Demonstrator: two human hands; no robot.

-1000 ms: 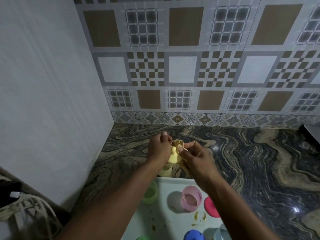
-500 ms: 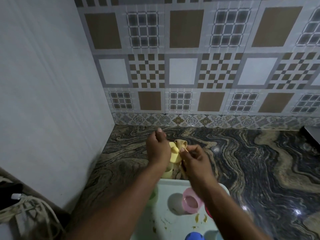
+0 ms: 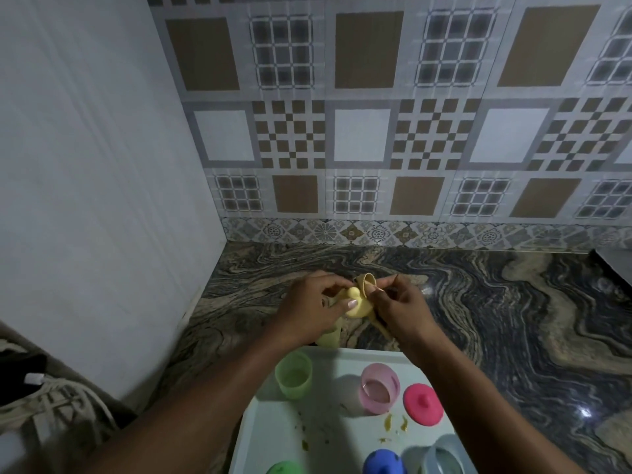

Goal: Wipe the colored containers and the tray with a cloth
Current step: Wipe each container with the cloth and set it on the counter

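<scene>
Held yellow lid (image 3: 355, 307) and cloth (image 3: 365, 284) over tabletop (image 3: 478, 319).
Fingers: left hand (image 3: 307, 313) grips lid, right hand (image 3: 402, 311) pinches cloth; pink container (image 3: 379, 388) lies tipped on tray (image 3: 270, 436).

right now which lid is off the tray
The yellow lid, held in the left hand over the countertop; the pink lid and blue lid lie on the tray.
</scene>
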